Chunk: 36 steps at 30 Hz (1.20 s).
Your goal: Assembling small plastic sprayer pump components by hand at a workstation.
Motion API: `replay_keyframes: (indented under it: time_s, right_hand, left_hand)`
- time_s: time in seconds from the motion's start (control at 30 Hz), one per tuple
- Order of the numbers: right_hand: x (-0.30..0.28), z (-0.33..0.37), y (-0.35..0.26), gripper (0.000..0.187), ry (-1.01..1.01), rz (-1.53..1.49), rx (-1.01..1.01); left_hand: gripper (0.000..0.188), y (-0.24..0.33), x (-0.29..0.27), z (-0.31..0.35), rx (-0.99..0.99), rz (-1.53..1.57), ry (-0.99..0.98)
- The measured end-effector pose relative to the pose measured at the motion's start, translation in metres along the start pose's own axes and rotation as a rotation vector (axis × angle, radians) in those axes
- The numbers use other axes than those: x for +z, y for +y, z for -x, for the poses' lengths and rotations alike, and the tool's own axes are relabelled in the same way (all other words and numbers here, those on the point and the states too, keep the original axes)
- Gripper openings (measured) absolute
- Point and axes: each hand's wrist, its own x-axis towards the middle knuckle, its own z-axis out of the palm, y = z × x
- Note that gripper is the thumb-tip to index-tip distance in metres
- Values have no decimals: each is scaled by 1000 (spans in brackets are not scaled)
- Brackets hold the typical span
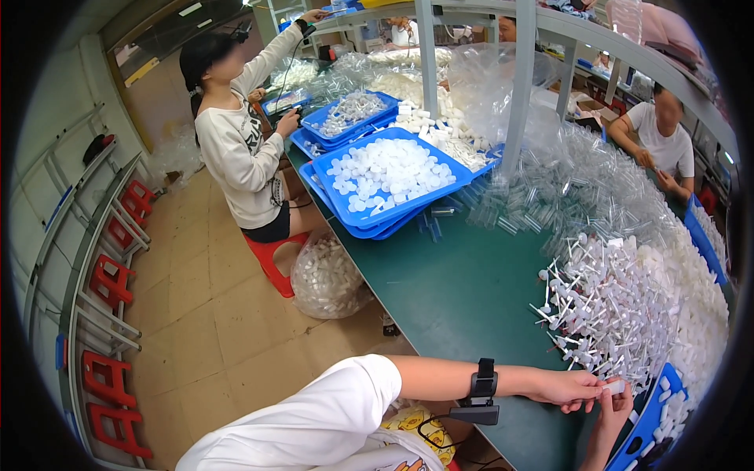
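My left hand (pixel 576 388) reaches in from the left, a black device strapped round its wrist. Close against it is my right hand (pixel 615 407), raised from the lower edge. The fingers of both hands meet in a pinch on a small white plastic piece (pixel 616 387), whose exact kind is too small to tell. Just beyond them lies a large heap of white stick-like plastic parts (pixel 613 306) with round ends. Beside my right hand, a blue tray (pixel 648 428) holds small white cylindrical pieces (pixel 672 416).
Stacked blue trays (pixel 343 210) of white discs (pixel 393 169) sit farther along the green table (pixel 448 290). Clear plastic tubes (pixel 534 200) pile up beside a grey post (pixel 518 102). One co-worker (pixel 239 137) sits at the left, another (pixel 660 133) across the table. A filled bag (pixel 328 279) rests on the floor.
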Motion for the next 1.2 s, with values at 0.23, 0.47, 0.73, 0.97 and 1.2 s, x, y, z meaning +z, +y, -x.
replay_keyframes:
  time_s: [0.23,0.47,0.73,0.97,1.2]
  right_hand:
    - [5,-1,2,27,-21,-96,8]
    - [10,4,-4,24,25,-142,29]
    - [8,3,1,25,19,-227,17]
    - [18,8,-10,23,-17,-184,43]
    - [24,7,-11,21,-41,-177,19]
  left_hand:
    - [30,2,4,2,-44,64,-26]
    - [28,3,7,3,-1,90,-84]
    - [29,-4,7,-2,81,36,-91]
    - [28,-10,8,-6,105,230,-39]
    - [27,-1,8,-3,104,112,17]
